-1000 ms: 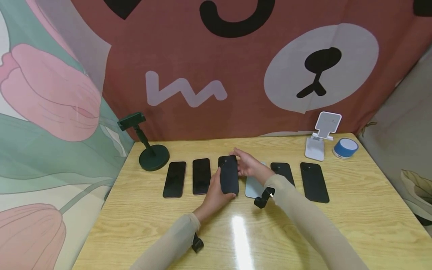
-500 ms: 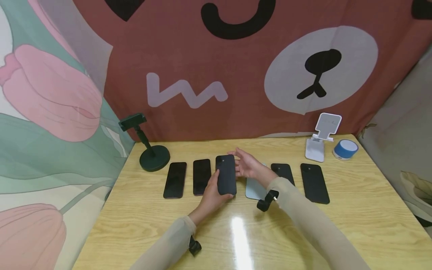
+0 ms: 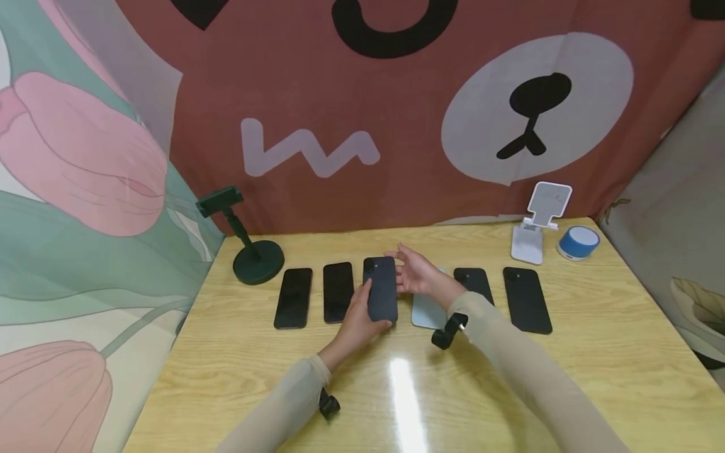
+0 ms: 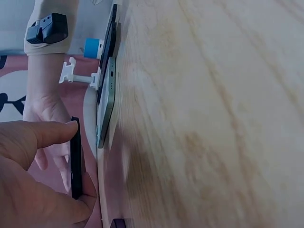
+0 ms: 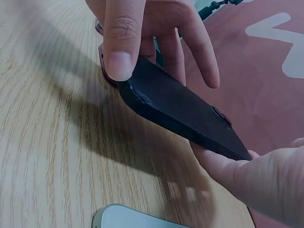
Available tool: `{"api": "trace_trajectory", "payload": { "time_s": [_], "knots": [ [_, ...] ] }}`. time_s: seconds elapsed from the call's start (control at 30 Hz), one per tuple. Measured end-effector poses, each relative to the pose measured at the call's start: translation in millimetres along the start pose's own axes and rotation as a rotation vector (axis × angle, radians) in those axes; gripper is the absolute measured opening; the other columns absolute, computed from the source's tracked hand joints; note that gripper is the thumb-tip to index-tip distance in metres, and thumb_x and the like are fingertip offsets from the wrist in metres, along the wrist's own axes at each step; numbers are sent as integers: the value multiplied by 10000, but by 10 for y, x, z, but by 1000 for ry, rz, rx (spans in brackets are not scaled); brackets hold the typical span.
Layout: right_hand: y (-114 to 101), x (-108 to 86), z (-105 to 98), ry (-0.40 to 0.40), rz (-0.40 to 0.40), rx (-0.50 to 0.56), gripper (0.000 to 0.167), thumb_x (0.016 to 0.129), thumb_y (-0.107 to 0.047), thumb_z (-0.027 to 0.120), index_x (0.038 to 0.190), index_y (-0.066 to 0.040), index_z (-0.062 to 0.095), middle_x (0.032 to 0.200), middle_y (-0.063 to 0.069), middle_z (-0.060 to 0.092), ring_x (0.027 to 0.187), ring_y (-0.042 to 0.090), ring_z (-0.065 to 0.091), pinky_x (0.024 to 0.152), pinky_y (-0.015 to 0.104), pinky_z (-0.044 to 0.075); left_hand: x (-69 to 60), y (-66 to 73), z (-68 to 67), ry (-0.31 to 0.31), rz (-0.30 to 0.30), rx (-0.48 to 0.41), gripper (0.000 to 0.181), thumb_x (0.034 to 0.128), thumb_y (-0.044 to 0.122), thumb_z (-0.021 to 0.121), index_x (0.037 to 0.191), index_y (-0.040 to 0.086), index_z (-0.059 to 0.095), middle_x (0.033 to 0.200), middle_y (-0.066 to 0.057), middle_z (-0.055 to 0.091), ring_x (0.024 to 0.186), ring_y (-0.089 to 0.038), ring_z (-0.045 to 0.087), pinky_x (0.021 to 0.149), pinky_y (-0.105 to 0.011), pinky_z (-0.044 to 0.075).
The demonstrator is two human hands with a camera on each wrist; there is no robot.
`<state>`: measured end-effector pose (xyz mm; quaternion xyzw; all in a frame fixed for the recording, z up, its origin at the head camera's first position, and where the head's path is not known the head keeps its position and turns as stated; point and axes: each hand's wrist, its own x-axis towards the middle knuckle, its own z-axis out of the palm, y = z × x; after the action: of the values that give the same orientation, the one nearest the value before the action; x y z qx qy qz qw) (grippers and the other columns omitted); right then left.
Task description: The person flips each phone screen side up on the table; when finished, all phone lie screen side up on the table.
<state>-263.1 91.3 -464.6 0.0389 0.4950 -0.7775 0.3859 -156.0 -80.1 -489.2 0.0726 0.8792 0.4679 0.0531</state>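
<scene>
A black smartphone [image 3: 382, 290] is lifted just above the table, its back with the camera corner facing up. My left hand [image 3: 358, 321] grips it, thumb at the near edge and fingers along its left side. At its right upper edge, my right hand [image 3: 418, 272] touches the phone with loosely extended fingers. In the right wrist view, the phone [image 5: 175, 104] tilts between both hands. The left wrist view catches it edge-on, a thin dark phone [image 4: 76, 159] pinched by the left hand [image 4: 38, 175]. A pale blue phone [image 3: 427, 311] lies partly beneath the right forearm.
Two dark phones, one outer [image 3: 293, 298] and one inner [image 3: 338, 292], lie at left. Two more black phones, a partly covered one [image 3: 474, 283] and an outer one [image 3: 527, 300], lie at right. Behind stand a dark green stand [image 3: 257, 261], a white phone stand [image 3: 528, 242] and a blue-white cylinder [image 3: 578, 242].
The held phone has shifted slightly left along with my left hand. My right hand stays at its right edge. The head view has tilted a little.
</scene>
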Motion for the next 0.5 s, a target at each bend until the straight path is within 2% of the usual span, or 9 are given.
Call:
{"api": "trace_trajectory", "payload": {
  "time_s": [0.2, 0.33, 0.5],
  "knots": [
    [-10, 3, -6, -7, 11, 36, 645, 1005, -510, 159, 1532, -159, 40, 1522, 250, 182, 1353, 446, 248, 1077, 559, 226, 19, 33, 0, -16, -38, 2, 1032, 726, 162, 827, 1517, 84, 169, 1514, -288, 143, 1348, -470, 223, 1039, -570, 287],
    [-19, 6, -1, -3, -2, 48, 646, 1004, -513, 169, 1531, -160, 46, 1514, 252, 198, 1350, 441, 260, 1077, 549, 234, 35, 62, 17, -13, -64, 0, 1055, 721, 221, 835, 1523, 116, 158, 1522, -289, 99, 1346, -506, 170, 1013, -605, 296],
    [-33, -28, -6, -5, -14, 81, 671, 994, -538, 180, 1533, -162, 43, 1519, 259, 178, 1357, 437, 248, 1078, 552, 229, 61, 96, 70, 11, -59, 22, 1080, 698, 238, 852, 1527, 166, 163, 1511, -295, 94, 1299, -510, 204, 963, -608, 345]
  ]
}}
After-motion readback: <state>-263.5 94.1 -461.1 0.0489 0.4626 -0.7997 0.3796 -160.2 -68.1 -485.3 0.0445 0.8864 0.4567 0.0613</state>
